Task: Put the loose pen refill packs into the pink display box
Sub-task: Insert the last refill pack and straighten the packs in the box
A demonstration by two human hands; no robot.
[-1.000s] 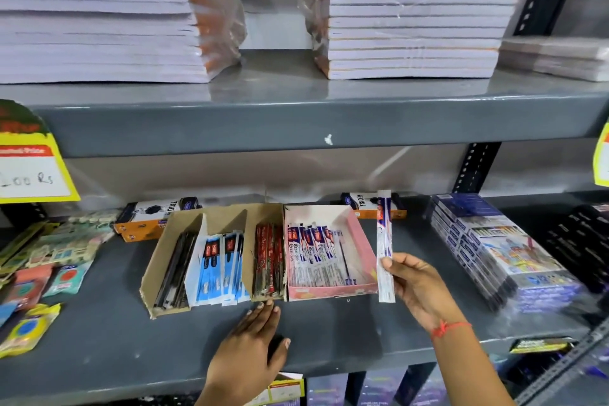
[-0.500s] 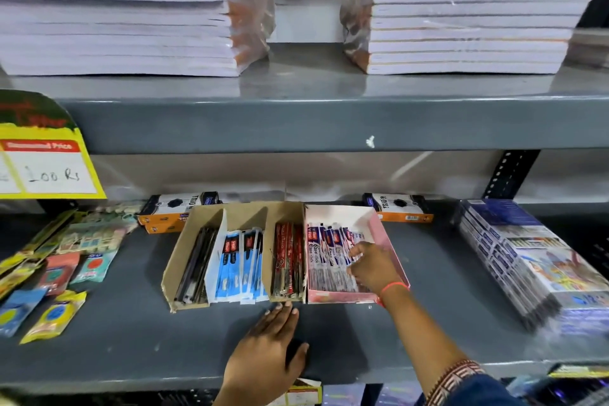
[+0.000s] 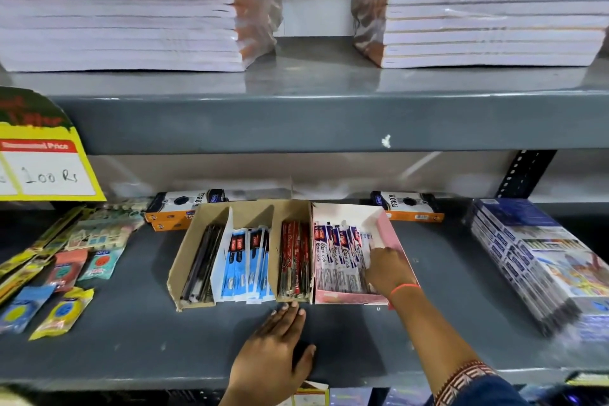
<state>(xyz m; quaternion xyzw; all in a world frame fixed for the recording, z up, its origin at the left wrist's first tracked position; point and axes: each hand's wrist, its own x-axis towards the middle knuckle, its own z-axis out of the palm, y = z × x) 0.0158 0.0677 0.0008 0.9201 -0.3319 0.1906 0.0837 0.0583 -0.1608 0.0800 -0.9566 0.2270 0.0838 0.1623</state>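
Grey metal shelf (image 3: pixel 131 333) below stacked notebooks; pink display box (image 3: pixel 390 234) holding refill packs (image 3: pixel 333 260); right hand (image 3: pixel 387 269) inside, fingers on packs, grasp cannot be told; left hand (image 3: pixel 273 353) flat, released; packs judged light, flexible, slippery; best pinched mid-length.

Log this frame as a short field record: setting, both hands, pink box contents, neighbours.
setting: grey metal shelf in a shop
right hand: inside the pink display box, on the refill packs
left hand: flat on the shelf, fingertips by the cardboard box
pink box contents: row of white, blue and red refill packs
neighbours: cardboard box directly left; notebook stacks above
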